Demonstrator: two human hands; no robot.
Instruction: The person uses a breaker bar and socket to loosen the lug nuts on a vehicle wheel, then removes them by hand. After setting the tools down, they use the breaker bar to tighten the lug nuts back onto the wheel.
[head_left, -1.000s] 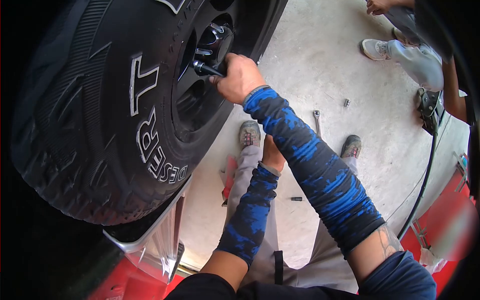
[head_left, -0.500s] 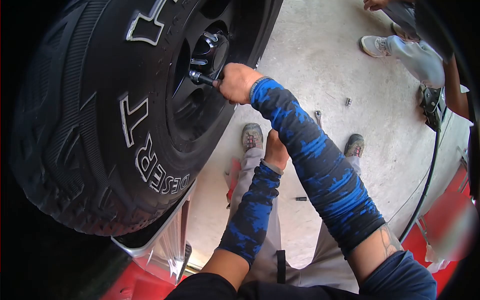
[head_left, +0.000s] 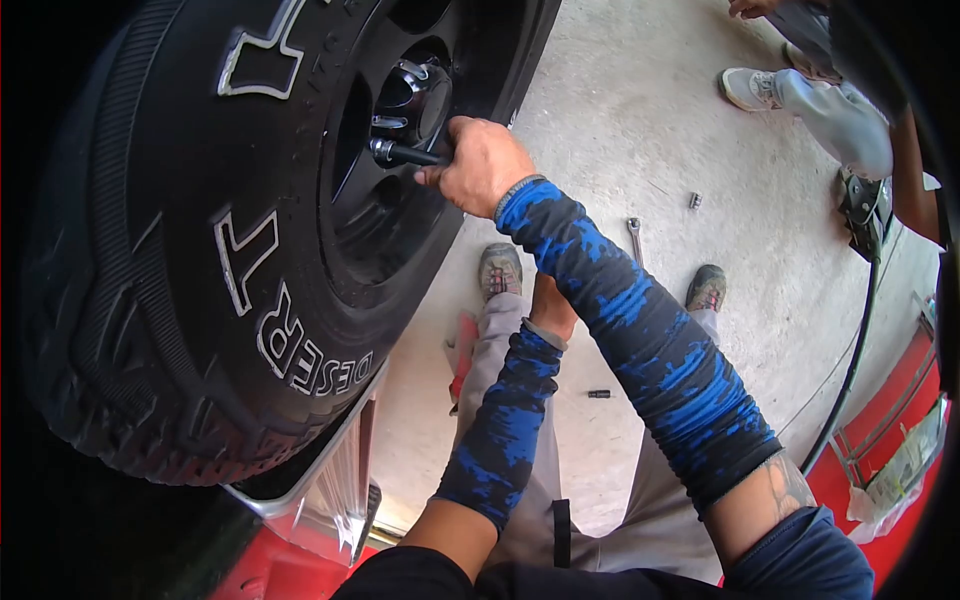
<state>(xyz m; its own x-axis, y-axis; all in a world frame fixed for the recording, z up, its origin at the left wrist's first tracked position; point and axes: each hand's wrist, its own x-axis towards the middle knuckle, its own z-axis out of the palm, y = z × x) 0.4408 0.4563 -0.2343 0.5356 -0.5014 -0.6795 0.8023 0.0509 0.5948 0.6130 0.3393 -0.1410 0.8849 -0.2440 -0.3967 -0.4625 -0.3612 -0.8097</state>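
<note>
A large black tire [head_left: 235, 330] with white-outlined letters fills the left side, and its black wheel rim [head_left: 350, 235] faces me. My right hand [head_left: 485, 165] is closed around the outer end of a dark socket extension [head_left: 412, 155], with the thumb below it. The bar's chrome end [head_left: 381, 150] meets the rim just under the hub cap [head_left: 415, 105]. My left hand [head_left: 552, 305] is lower, near my knees. My right forearm covers its fingers, so I cannot see whether it holds anything.
On the concrete floor lie a ratchet [head_left: 635, 238], a small chrome socket [head_left: 695, 201] and a black socket [head_left: 599, 394]. Another person's leg [head_left: 835, 125] is at upper right. A black cable [head_left: 858, 345] runs down the right side, past red equipment [head_left: 890, 400].
The tire has shifted left and slightly down in view. My right hand has moved slightly along the bar, away from the rim, showing more of it. My left arm stays nearly still.
</note>
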